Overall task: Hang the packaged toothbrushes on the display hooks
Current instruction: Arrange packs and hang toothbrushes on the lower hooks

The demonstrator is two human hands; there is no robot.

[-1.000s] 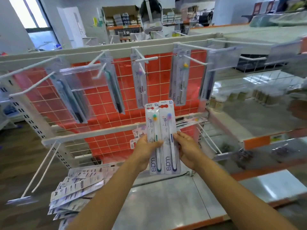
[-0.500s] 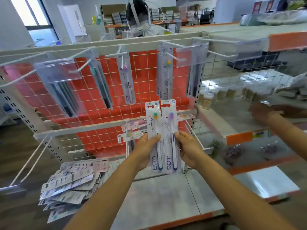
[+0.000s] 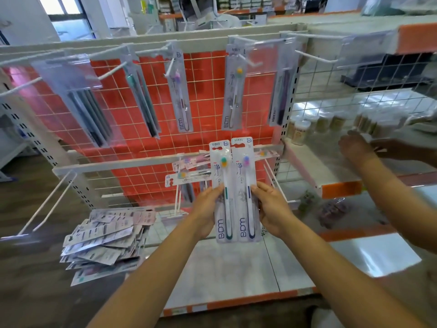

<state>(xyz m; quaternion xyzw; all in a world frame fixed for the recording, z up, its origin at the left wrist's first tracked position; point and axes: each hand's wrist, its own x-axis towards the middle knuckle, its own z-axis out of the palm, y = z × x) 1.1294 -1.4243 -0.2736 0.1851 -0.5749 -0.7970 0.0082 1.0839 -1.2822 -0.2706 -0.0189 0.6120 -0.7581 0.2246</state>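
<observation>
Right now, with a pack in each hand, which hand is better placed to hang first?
Probably left. The left hand grips the green-handled pack, which sits beside the partly stocked lower hooks. The right hand holds the blue-handled pack farther from them.

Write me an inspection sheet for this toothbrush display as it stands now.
Surface: grey bottom shelf below the hooks, orange front edge.
Job's things: green toothbrush pack and blue toothbrush pack held upright side by side, not yet hung; hanging packs on the upper hooks; lower hooks at left carry nothing.
Clutter: pile of packs on the shelf's left end.
Hands: left hand grips the green toothbrush pack, right hand the blue one, fingers curled on the edges.
Cables: nothing seen.
Surroundings: red grid panel behind; another person's hand at the neighbouring shelf of jars.
</observation>
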